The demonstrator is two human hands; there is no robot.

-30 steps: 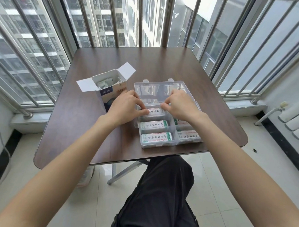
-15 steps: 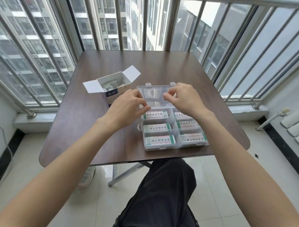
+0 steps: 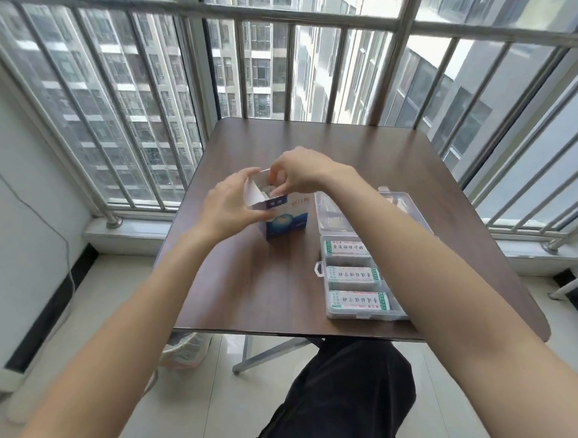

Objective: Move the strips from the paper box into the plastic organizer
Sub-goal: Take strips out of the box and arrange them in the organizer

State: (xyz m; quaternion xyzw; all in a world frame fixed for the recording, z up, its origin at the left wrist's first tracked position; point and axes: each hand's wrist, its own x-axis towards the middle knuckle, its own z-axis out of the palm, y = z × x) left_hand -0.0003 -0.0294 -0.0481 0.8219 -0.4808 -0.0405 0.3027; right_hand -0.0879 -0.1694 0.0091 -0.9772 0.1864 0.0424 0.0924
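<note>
Both bare arms are reaching toward twelve o'clock; the left hand (image 3: 228, 206) is cupping with curled fingers, while the right hand (image 3: 299, 169) is pinching downward at one o'clock of it.

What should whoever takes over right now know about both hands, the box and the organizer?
Left hand holds the paper box by its left side flap.
Right hand reaches into the box's open top, fingers curled; what it pinches is hidden.
Plastic organizer lies open to the right on the table, apart from the box.
Done: three near compartments hold strips.
Left: carry over what remains in the box.
</note>
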